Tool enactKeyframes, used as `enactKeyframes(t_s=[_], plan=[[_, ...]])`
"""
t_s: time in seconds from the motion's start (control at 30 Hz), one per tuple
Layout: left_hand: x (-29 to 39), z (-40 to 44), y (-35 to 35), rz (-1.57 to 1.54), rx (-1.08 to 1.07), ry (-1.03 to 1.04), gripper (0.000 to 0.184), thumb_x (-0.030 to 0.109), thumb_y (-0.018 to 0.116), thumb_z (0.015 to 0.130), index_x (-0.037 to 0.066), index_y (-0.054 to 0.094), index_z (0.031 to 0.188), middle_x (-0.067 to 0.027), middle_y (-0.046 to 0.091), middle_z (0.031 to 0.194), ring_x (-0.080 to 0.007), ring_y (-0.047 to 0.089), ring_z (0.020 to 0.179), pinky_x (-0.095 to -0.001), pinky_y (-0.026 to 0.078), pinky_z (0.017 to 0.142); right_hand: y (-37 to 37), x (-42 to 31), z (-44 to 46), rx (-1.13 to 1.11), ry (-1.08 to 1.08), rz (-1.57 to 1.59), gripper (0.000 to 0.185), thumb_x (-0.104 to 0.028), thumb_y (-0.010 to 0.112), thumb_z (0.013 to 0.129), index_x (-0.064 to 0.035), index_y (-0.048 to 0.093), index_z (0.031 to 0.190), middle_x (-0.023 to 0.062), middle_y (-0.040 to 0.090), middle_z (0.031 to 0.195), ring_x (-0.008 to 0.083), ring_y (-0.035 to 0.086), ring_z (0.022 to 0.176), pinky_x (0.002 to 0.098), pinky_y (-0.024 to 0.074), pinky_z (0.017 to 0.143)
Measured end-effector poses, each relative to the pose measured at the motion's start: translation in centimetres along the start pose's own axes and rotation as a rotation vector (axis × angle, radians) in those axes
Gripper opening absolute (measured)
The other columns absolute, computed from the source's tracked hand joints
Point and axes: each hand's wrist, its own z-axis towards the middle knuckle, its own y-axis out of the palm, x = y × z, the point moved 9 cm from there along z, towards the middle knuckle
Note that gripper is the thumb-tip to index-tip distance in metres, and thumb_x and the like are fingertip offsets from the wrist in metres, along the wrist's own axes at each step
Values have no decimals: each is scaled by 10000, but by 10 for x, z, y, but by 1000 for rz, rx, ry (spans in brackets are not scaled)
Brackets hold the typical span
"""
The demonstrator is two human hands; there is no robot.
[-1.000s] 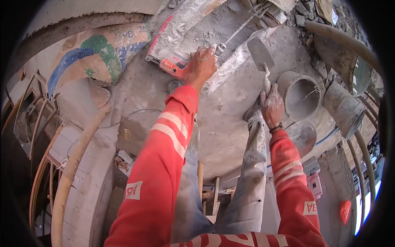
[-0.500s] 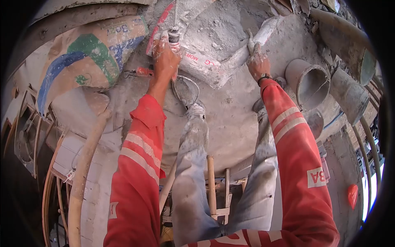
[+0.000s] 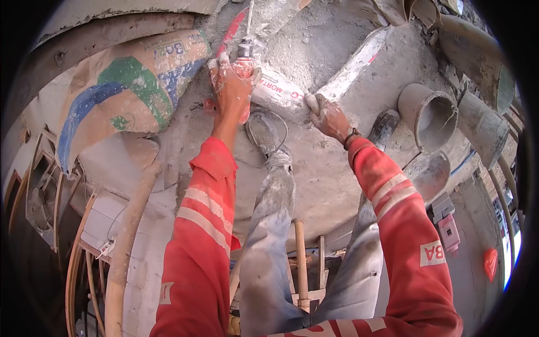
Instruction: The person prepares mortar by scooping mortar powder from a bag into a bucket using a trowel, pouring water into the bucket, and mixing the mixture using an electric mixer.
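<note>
My left hand (image 3: pixel 231 84) is wrapped round a red power drill (image 3: pixel 243 68), whose metal chuck and long shaft point away into grey powder. The powder (image 3: pixel 311 48) lies within an opened mortar bag (image 3: pixel 279 94) with white, folded-over edges and red lettering. My right hand (image 3: pixel 330 117) is closed on the bag's near corner, fingers pinched on its dusty edge. Grey dust coats both hands. A cable loops over my left shoe (image 3: pixel 263 132), just below the drill.
A printed paper sack (image 3: pixel 132 84) lies at the left beside a wooden pole (image 3: pixel 126 241). Dusty buckets (image 3: pixel 429 118) stand on the right, with a shallow bowl (image 3: pixel 429 174) nearer me. My right shoe (image 3: pixel 385 124) is close to the bag. A pink box (image 3: pixel 449 233) sits at lower right.
My right hand has moved from the bag's right-hand edge down and left to its near corner. My left hand stays on the drill, while the whole view has shifted slightly.
</note>
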Motion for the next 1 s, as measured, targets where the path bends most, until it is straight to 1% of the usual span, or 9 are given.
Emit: enactKeyframes(t_s=[0.07, 0.17, 0.27, 0.53, 0.6, 0.63, 0.7, 0.83, 1.0], plan=[[0, 1, -2, -5, -18, 4, 942, 445, 801, 629, -57, 390, 1313, -308, 452, 1260, -448, 420, 1191, -476, 349, 1011, 19, 25, 3, -33, 148, 178, 553, -239, 601, 776, 9, 452, 1247, 270, 555, 1105, 431, 560, 983, 459, 447, 878], [-2, -6, 7, 20, -87, 15, 1015, 487, 804, 619, -75, 355, 1336, -323, 417, 1311, -455, 379, 1241, -473, 327, 1043, 7, 25, 0, 63, 14, 277, 592, -260, 629, 751, 28, 456, 1238, 277, 576, 1070, 424, 537, 1047, 453, 426, 920], [-4, -5, 1, 11, -155, -30, 1061, 513, 802, 617, -92, 328, 1348, -322, 403, 1329, -446, 363, 1263, -466, 314, 1058, 7, 27, -2, -5, 92, 351, 648, -291, 626, 765, 31, 425, 1291, 274, 552, 1171, 405, 511, 1122, 437, 392, 975], [11, -57, -68, 185, 45, -118, 871, 418, 744, 719, -106, 382, 1313, -306, 438, 1309, -421, 393, 1250, -442, 303, 1067, -31, 34, -31, 309, 21, 373, 676, -356, 601, 802, -3, 400, 1342, 251, 524, 1247, 398, 502, 1143, 435, 371, 1005], [17, -87, -81, 290, 15, -186, 753, 280, 704, 784, -133, 359, 1311, -320, 416, 1323, -423, 371, 1270, -442, 284, 1081, -59, 37, -57, 360, -7, 331, 664, -365, 597, 810, -2, 410, 1335, 241, 519, 1257, 398, 503, 1136, 432, 368, 1007], [-35, -119, -64, 472, -122, -193, 725, 173, 653, 788, -129, 301, 1345, -323, 356, 1370, -421, 328, 1300, -437, 249, 1103, -73, 38, -71, 358, -24, 314, 657, -366, 597, 812, -2, 417, 1329, 238, 515, 1261, 397, 503, 1134, 431, 368, 1006], [-19, -158, -77, 373, -165, -326, 745, 108, 629, 772, -122, 250, 1371, -318, 318, 1399, -420, 301, 1317, -437, 218, 1119, -101, 51, -111, 337, 7, 336, 650, -366, 600, 812, 3, 427, 1319, 240, 512, 1260, 395, 505, 1128, 432, 367, 1003], [10, -236, -83, 385, -278, -451, 753, 149, 641, 791, -115, 249, 1377, -309, 333, 1395, -409, 308, 1318, -433, 222, 1119, -144, 86, -212, 269, 163, 470, 670, -359, 615, 795, 33, 429, 1305, 273, 532, 1208, 403, 515, 1105, 438, 367, 993], [106, -295, -69, 254, -429, -693, 754, 162, 647, 800, -103, 253, 1386, -301, 326, 1405, -390, 289, 1337, -417, 206, 1129, -197, 141, -382, 450, 431, 440, 645, -287, 626, 785, 59, 425, 1291, 268, 561, 1158, 409, 536, 1067, 430, 386, 960]])
